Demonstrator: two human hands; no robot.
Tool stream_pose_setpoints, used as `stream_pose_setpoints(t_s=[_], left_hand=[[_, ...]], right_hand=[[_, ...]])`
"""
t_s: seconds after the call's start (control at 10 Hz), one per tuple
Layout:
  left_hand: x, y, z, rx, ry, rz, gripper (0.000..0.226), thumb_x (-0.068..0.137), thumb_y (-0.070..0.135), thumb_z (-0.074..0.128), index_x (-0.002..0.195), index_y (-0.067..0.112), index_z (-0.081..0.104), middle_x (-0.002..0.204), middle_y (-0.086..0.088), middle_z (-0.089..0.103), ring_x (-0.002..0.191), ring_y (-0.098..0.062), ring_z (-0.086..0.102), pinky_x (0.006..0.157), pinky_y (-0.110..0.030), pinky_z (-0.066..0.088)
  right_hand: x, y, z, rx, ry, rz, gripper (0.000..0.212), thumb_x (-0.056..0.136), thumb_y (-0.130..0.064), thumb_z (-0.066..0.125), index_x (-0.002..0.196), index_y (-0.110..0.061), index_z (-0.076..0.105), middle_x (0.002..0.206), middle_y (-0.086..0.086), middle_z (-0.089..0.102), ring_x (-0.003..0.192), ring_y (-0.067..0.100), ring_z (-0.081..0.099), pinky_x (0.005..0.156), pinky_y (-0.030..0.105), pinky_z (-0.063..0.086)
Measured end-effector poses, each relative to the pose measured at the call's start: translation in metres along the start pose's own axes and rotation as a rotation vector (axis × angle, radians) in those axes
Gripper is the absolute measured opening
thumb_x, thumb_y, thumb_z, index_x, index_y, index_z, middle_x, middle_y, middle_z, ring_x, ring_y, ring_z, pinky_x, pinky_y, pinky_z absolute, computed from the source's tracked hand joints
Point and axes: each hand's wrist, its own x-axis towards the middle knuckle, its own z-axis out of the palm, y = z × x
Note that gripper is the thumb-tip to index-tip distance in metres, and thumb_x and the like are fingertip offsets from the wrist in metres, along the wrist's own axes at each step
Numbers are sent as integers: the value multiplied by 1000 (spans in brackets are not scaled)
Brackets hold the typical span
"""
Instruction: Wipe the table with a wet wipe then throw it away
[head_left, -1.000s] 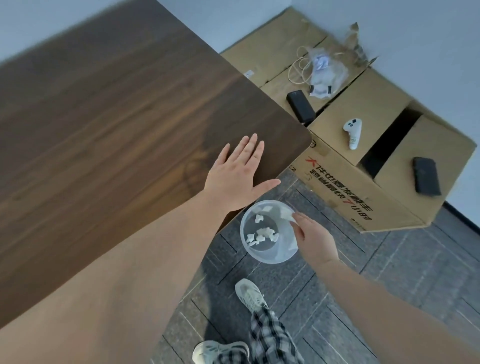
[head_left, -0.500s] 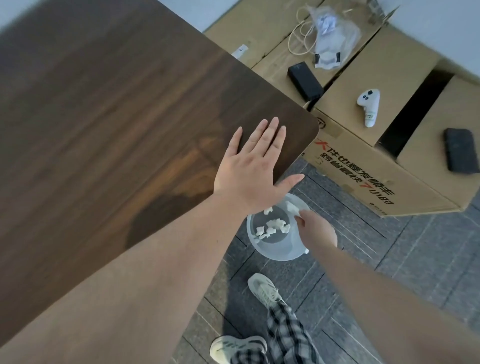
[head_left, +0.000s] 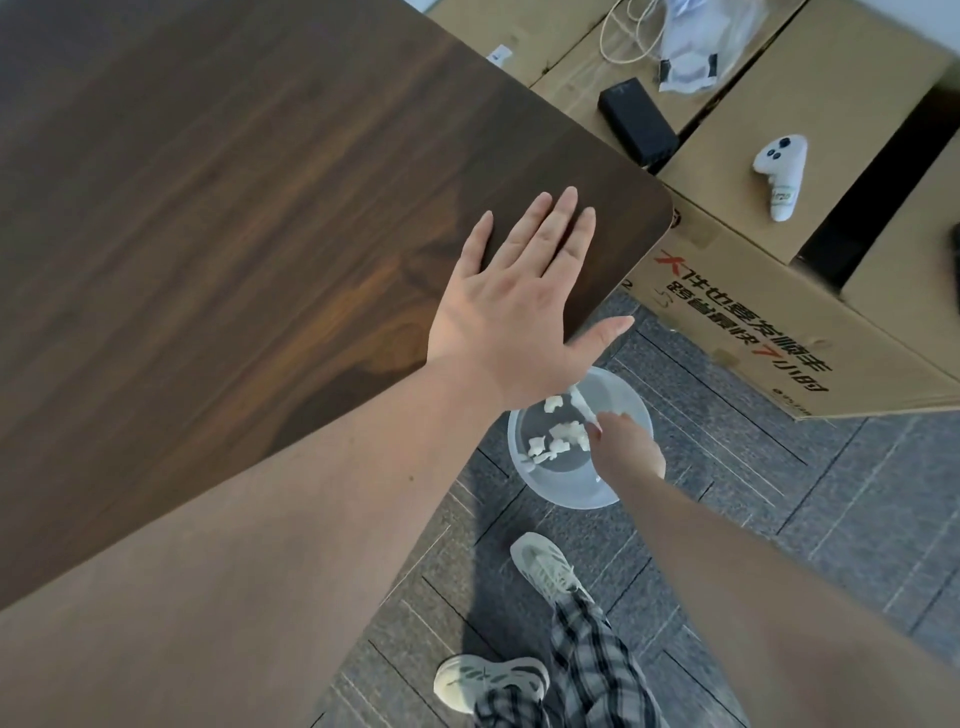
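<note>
I see grey carpet tiles (head_left: 857, 519) filling the lower right of the frame. A large cardboard box (head_left: 753, 332) with red and black print fills the upper right, a white controller (head_left: 781, 174) and black block (head_left: 638, 122) resting on its flaps.

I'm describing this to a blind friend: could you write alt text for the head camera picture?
Seen from above, a person's right hand reaches into a clear bin on the floor, holding a white wipe over white scraps, while the left hand lies flat on the corner of a dark wooden table. Cardboard boxes stand beyond.
</note>
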Motion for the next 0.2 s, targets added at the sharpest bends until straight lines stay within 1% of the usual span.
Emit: stream_pose_setpoints(t_s=[0.1, 0.2], left_hand=[[1, 3, 0, -2, -2, 7, 82, 88, 71, 18, 152, 21, 8, 161, 3, 3, 147, -11, -2, 119, -43, 1], [2, 2, -3, 4, -9, -6, 82, 88, 71, 18, 152, 21, 7, 161, 3, 2, 147, -11, -2, 119, -42, 0]], right_hand=[[0, 1, -2, -11, -66, 24, 43, 99, -37, 39, 136, -16, 39, 131, 9, 52, 120, 27, 48, 89, 41, 42], [-1, 10, -4, -1, -80, 5, 58, 97, -41, 42, 147, -18, 25, 145, 6, 41, 132, 27, 39, 102, 45, 38]])
